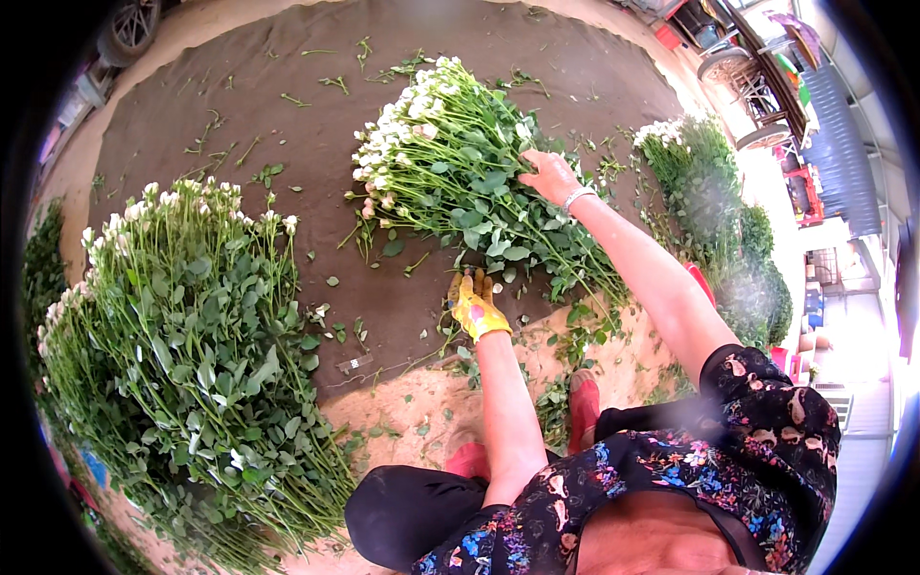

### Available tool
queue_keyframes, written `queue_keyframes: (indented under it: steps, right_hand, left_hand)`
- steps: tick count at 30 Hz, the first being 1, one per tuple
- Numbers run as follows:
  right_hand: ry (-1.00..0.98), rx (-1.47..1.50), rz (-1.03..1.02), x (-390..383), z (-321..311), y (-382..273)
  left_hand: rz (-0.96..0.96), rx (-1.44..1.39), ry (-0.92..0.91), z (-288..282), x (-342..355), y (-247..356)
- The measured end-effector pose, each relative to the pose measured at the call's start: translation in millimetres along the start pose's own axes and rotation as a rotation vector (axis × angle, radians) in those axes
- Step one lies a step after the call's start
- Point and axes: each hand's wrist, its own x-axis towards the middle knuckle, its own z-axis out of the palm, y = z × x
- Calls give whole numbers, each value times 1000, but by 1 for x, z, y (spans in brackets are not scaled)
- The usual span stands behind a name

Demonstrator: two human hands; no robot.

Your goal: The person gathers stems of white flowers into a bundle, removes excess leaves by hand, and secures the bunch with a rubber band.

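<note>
My left hand (pixel 476 302), in a yellow patterned glove, rests low beside the middle bundle with its fingers stretched out and holding nothing. My bare right hand (pixel 548 175), with a bracelet at the wrist, reaches onto the middle bundle of pale roses (pixel 460 163), its fingers bent on the rose stems. The bundle lies on a dark brown sheet (pixel 211 105), flowers toward the upper left, cut ends toward the lower right. Loose leaves and short stems are scattered around it.
A large rose heap (pixel 192 364) lies at left, more bundles (pixel 695 192) at right. Pink shoes (pixel 583 402) stand on sandy ground (pixel 402 431) below. A wheel (pixel 129 29) is at top left; wheeled frames (pixel 738 86) and blue corrugated sheeting (pixel 834 144) are at top right.
</note>
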Motion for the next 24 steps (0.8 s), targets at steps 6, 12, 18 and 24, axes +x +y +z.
queue_keyframes:
  steps: [6,12,18,24]
  right_hand:
    - [-72,239,15,8,-8,-11]
    - [7,273,-77,7,-14,5]
    - [-217,711,106,-8,-129,-2]
    - [-541,1124,123,-58,-181,-15]
  left_hand:
    - [-13,-14,-9,-2,-5,4]
    - [-15,-36,-30,1,-15,6]
    - [-14,-74,-81,7,-14,13]
    - [-98,36,-393,27,-33,9]
